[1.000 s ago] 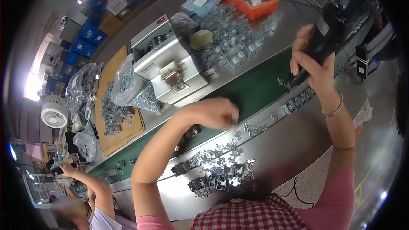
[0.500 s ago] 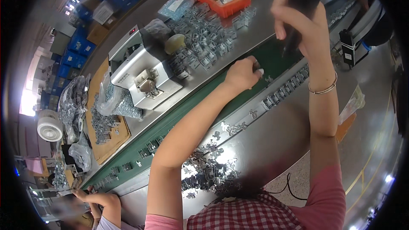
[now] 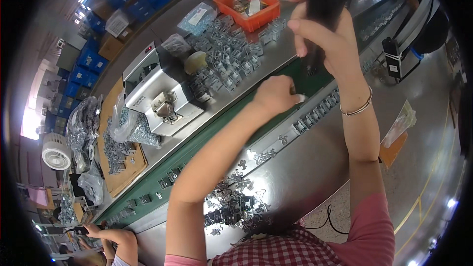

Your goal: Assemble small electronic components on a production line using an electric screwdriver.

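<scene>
My right hand is wrapped round a black electric screwdriver, held upright with its blurred lower end pointing down over the green belt. Lower and to the left of it, my left hand is curled over the belt, fingers pressed together. What those fingers pinch is mostly hidden; something small and white shows at the fingertips. Close by, a row of small metal brackets stands along the metal rail beside the belt.
Loose metal parts are heaped on the steel table near me. Across the belt stand a silver machine, many brackets and an orange bin. Another person's arm reaches in at the lower left.
My right hand has come left and down with the screwdriver, closer to my left hand. My left hand stays curled over the belt. The whole view has shifted slightly.
</scene>
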Action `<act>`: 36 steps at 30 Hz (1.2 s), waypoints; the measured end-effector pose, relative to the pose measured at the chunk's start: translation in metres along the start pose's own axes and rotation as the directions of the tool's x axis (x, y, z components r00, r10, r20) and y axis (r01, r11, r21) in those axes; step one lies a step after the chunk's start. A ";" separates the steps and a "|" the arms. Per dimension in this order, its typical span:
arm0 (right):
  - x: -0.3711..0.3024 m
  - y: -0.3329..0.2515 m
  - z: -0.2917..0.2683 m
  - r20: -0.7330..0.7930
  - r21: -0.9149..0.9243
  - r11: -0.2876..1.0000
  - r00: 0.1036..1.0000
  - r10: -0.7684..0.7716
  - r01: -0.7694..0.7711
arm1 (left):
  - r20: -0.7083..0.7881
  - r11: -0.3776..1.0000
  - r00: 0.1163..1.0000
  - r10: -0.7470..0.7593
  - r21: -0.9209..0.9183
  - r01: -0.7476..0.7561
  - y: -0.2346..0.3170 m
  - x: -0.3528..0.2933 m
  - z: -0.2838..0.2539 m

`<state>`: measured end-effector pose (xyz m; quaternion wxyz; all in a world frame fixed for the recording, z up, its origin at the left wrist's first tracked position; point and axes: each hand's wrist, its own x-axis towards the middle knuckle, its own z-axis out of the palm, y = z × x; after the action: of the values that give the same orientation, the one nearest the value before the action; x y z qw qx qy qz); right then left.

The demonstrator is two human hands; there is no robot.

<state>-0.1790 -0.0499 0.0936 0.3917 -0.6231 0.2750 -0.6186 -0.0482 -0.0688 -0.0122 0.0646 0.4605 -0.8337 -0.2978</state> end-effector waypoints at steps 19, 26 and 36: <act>-0.001 -0.013 -0.010 0.034 -0.059 0.998 0.999 0.037 -0.035 | -0.134 0.985 0.976 -0.170 0.008 0.172 0.054 0.039 0.034; -0.016 -0.022 -0.025 -0.021 -0.119 0.991 0.998 0.060 -0.062 | -0.130 0.980 0.971 -0.200 -0.050 0.195 0.056 0.062 0.044; -0.023 0.003 -0.045 0.038 -0.009 0.995 0.995 0.095 -0.095 | 0.181 0.979 0.962 0.203 -0.070 -0.193 0.048 -0.128 0.039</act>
<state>-0.2245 -0.0390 0.0752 0.4236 -0.6223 0.2992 -0.5863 -0.0254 0.0706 0.0035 0.0270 0.3431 -0.8699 -0.3534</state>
